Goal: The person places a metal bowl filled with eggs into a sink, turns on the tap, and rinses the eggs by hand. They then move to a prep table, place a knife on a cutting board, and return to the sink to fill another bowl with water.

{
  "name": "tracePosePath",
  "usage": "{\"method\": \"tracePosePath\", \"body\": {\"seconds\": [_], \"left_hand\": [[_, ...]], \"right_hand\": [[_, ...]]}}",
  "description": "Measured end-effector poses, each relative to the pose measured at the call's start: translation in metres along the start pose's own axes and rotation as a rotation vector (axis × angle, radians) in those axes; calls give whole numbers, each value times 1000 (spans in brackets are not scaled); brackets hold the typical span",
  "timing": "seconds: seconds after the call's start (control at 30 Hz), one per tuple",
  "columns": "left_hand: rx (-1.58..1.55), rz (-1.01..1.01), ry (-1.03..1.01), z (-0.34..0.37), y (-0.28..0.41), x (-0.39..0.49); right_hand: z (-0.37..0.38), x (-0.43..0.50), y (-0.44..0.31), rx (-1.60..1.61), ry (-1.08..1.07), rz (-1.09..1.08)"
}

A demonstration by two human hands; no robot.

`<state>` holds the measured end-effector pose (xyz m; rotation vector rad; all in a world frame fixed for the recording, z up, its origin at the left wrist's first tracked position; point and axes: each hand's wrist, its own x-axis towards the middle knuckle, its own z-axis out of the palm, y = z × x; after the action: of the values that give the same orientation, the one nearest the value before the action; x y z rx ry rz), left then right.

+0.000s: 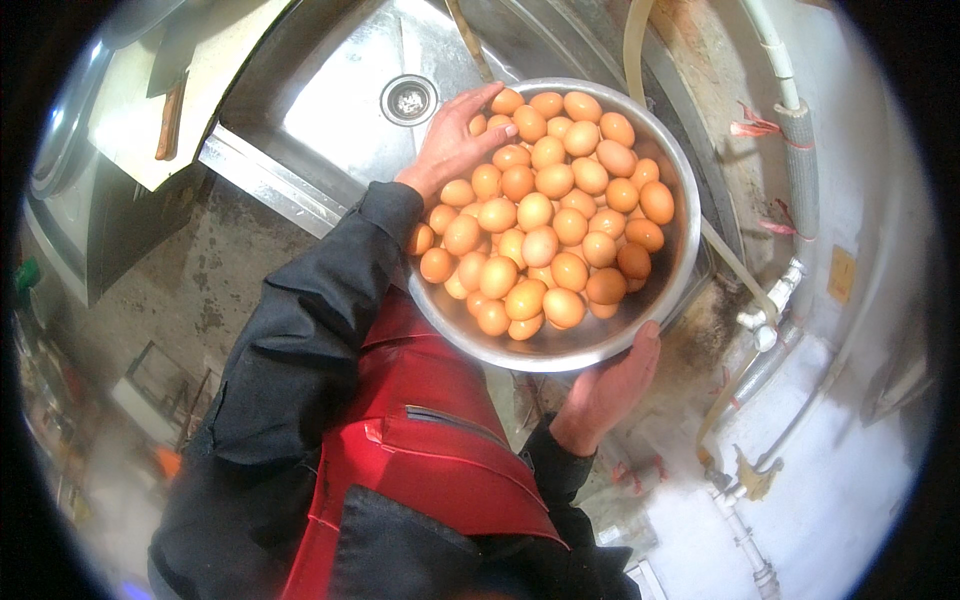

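Observation:
A wide stainless steel bowl (686, 225), heaped with brown eggs (536, 210), is held over the near right part of a metal sink. Its upper left rim is covered by my left hand (457, 139), whose thumb reaches inside over the eggs while the fingers follow the rim. One egg shows between that thumb and the index finger. At the lower right, my right hand (615, 390) presses the bowl from outside, thumb up near the rim. Its other fingers are partly hidden. The eggs look shiny, and bare steel shows inside along the lower right wall.
The steel sink (330, 97) has a round drain (409, 100). To the left, a cleaver (171, 112) with a wooden handle lies on a pale board (217, 45). A hose (636, 45) and pipes with a valve (772, 307) run along the right wall.

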<state>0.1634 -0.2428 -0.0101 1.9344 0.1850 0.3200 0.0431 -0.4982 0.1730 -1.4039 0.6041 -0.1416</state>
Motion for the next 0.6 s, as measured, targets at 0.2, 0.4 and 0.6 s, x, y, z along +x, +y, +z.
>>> {"method": "tracePosePath", "body": {"seconds": [0.2,0.4,0.6], "left_hand": [[14,55,29,-7,10,2],[202,145,76,-23,29,10],[-176,-37,102,-45,47,23]], "right_hand": [[-12,9,11,-587,32,-114],[-22,31,52,319,54,228],[-28,45,76,245,209,282]]}}
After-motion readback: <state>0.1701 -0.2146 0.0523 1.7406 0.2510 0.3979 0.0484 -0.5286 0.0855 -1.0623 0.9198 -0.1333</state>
